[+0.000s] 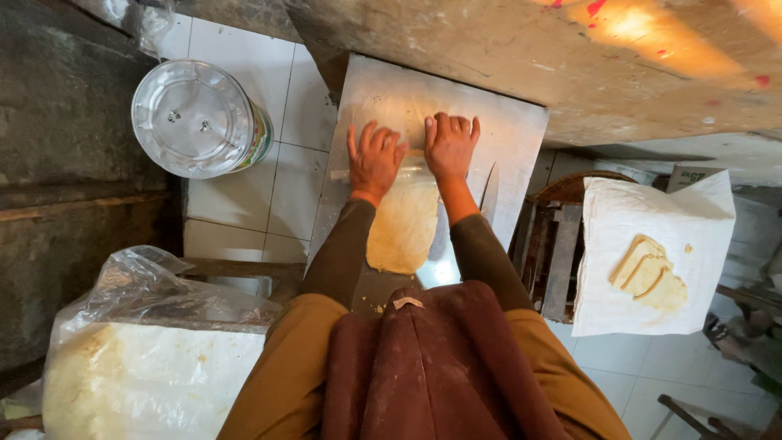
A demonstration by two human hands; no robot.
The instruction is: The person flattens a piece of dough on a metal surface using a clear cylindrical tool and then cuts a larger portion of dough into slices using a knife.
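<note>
Two hands are working side by side on a pale metal board point(521, 130) that is sitting low over a white tiled floor point(285, 187). Largest thing in the room: a rough grey slab point(521, 57) is overhanging the far end of the board. Near left, a big sack of flour point(138, 375) is standing with its clear plastic liner rumpled open. Right, a white cloth point(652, 261) is lying draped over a wooden stool point(554, 244), and folded pieces of dough point(649, 275) are stacked on it. Far left, a round tin with a shiny metal lid point(195, 118) is standing on the tiles.

On the board, a long sheet of dough point(403, 224) is stretching from the person's lap toward the hands. Across its far end a rolling pin point(342, 173) is lying crosswise, mostly covered by the palms.

The left hand point(375, 159) is pressing flat on the pin, fingers spread and extended, not curled round it. The right hand point(450, 145) is doing the same just beside it, fingers straight and close together, palm bearing down. Neither is pinching anything.

A knife point(489, 189) is lying on the board just right of the right wrist, apart from the dough. Smallest: crumbs of dough point(378, 308) are sitting near the apron point(440, 367).
</note>
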